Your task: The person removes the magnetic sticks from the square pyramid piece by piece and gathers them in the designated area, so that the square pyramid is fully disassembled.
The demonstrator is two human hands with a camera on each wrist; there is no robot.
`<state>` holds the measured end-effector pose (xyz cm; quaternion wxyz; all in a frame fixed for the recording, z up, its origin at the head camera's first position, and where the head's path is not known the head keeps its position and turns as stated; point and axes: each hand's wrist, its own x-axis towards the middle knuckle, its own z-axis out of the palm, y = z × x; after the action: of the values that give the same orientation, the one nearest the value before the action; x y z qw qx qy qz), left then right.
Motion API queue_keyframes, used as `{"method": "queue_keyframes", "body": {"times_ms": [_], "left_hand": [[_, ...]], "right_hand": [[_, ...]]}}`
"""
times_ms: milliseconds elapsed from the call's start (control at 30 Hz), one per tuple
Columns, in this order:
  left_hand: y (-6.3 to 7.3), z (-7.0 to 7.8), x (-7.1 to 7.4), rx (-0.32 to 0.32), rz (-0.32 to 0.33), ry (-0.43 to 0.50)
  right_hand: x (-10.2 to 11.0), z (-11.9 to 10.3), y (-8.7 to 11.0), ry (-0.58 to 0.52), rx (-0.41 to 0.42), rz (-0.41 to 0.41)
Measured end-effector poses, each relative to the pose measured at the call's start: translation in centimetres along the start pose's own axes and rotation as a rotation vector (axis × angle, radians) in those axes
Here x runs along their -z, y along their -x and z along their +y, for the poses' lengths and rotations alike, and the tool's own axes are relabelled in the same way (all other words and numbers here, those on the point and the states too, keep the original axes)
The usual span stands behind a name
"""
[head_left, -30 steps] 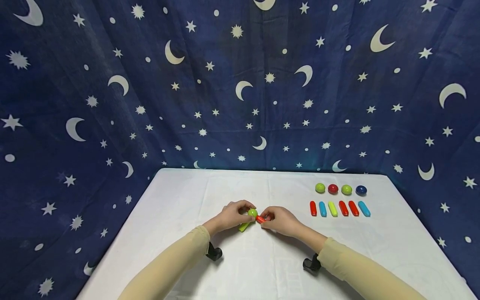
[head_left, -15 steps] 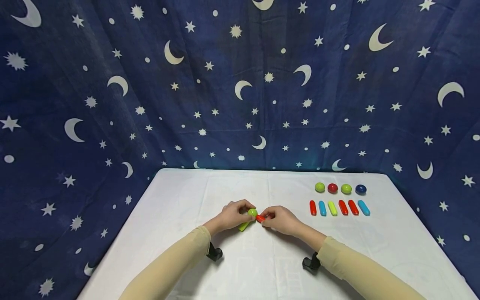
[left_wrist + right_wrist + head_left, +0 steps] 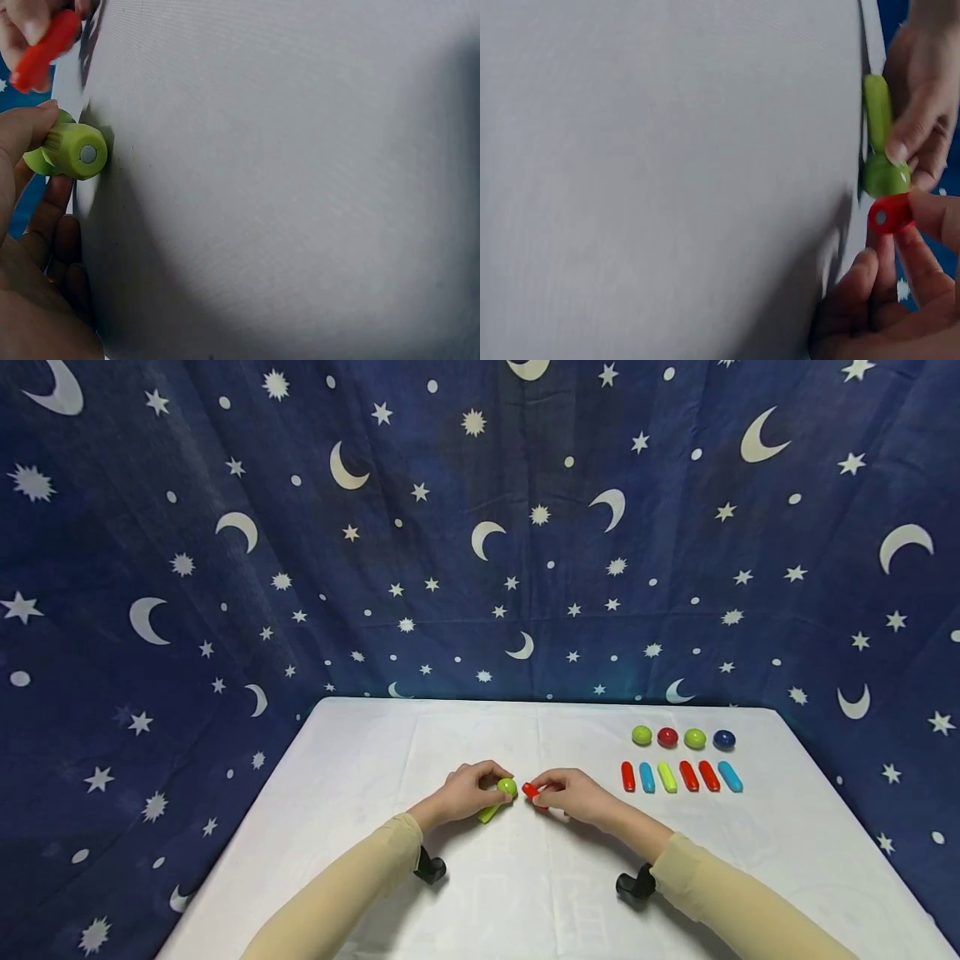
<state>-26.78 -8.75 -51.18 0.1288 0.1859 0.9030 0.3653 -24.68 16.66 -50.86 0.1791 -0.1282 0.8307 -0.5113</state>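
Observation:
My left hand [image 3: 467, 791] pinches a glossy green ball [image 3: 507, 787] between thumb and fingers, low over the white table. From the ball a yellow-green rod [image 3: 487, 814] extends toward me; its outer end shows a round grey disc in the left wrist view. Just to the right, my right hand [image 3: 573, 795] holds a short red rod [image 3: 531, 791] by thumb and fingertips. The head view shows a small gap between the red rod and the ball. A grey disc also marks the red rod's end [image 3: 891, 215] in the right wrist view.
At the table's back right, two green balls [image 3: 641, 735] [image 3: 695, 739], a red ball [image 3: 667, 737] and a dark blue ball [image 3: 724, 740] form a row. Several red, blue and yellow rods [image 3: 667, 777] line up before them. A starry blue curtain [image 3: 450, 610] hangs behind the table [image 3: 375, 735].
The red rod was against the green ball; my right hand has drawn it slightly right, away from the ball, and turned it. The left hand stays in place.

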Motion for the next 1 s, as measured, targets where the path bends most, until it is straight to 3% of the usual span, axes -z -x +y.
{"method": "queue_keyframes", "body": {"times_ms": [267, 533, 800, 1000], "left_hand": [[0.0, -0.1, 0.0, -0.018, 0.005, -0.006], [0.1, -0.4, 0.1, -0.017, 0.002, 0.008], [0.2, -0.3, 0.1, -0.038, 0.001, 0.016], [0.0, -0.2, 0.1, -0.049, -0.007, 0.031]], "right_hand": [[4.7, -0.1, 2.4, -0.129, -0.018, 0.038], [13.4, 0.4, 7.0, -0.161, -0.094, 0.188], [22.0, 6.0, 11.1, -0.175, -0.230, 0.386], [24.8, 10.7, 13.2, -0.046, -0.396, 0.495]]}}
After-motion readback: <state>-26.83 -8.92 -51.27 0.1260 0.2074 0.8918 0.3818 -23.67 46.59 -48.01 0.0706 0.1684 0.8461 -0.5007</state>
